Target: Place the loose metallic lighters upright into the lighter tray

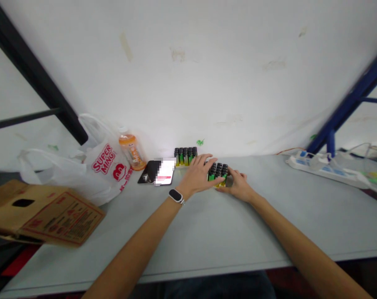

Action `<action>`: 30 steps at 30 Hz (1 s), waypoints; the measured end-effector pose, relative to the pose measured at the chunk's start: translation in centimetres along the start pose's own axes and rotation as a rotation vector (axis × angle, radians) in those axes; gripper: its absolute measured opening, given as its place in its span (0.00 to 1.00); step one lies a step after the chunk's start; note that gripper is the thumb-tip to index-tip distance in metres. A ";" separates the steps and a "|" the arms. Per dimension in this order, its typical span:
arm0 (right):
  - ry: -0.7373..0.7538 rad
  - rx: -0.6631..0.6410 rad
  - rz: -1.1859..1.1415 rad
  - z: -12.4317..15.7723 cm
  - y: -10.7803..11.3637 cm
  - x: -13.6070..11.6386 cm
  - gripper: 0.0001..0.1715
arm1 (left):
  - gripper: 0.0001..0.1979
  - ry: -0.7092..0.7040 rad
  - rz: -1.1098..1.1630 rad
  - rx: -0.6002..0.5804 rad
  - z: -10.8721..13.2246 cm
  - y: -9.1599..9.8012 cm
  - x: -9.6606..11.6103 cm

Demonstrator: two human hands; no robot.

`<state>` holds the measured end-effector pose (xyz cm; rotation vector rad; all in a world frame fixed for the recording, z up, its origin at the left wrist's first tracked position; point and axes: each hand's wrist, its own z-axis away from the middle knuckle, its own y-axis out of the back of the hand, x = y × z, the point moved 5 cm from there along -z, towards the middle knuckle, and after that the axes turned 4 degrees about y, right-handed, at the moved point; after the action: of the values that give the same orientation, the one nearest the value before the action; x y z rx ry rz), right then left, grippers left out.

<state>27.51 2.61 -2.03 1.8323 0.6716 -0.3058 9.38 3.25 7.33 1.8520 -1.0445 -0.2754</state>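
Observation:
A block of upright batteries (218,171), with black tops and green and yellow sides, is between my hands on the grey table. My left hand (197,175), a white band with a dark display on its wrist, holds the block from the left; its thumb crosses the front and its fingers reach toward the back. From the right, my right hand (238,185) grips the same block, thumb low at the front corner. Behind my left hand, a second block of similar batteries (183,156) stands near the wall, partly covered by my fingers.
Left of the batteries lies a dark device with a lit screen (165,172). An orange drink bottle (131,149), a white plastic bag (98,174) and a cardboard box (64,214) stand further left. A white power strip (327,170) with cables lies at the right.

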 end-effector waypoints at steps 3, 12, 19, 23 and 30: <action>0.015 -0.019 -0.027 0.1 -0.4 -0.4 0.57 | 0.34 -0.087 -0.044 -0.129 -1.1 -1.5 0.6; 0.058 -0.096 -0.084 0.2 -0.7 -2.2 0.52 | 0.32 -0.111 -0.127 -0.274 -1.3 -2.4 -0.2; 0.102 -0.099 -0.081 0.2 -0.9 -2.4 0.50 | 0.32 -0.119 -0.210 -0.266 -1.8 -2.3 0.1; 0.096 -0.100 -0.098 0.1 -0.7 -2.7 0.50 | 0.29 -0.105 -0.258 -0.282 -1.9 -2.4 0.1; 0.024 -0.042 -0.396 -0.8 0.2 -1.9 0.62 | 0.28 0.070 -0.211 -0.164 -1.9 -1.1 -1.0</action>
<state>25.98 2.73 -0.65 1.6572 1.0514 -0.5257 10.48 5.35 7.16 1.8100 -0.7565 -0.4062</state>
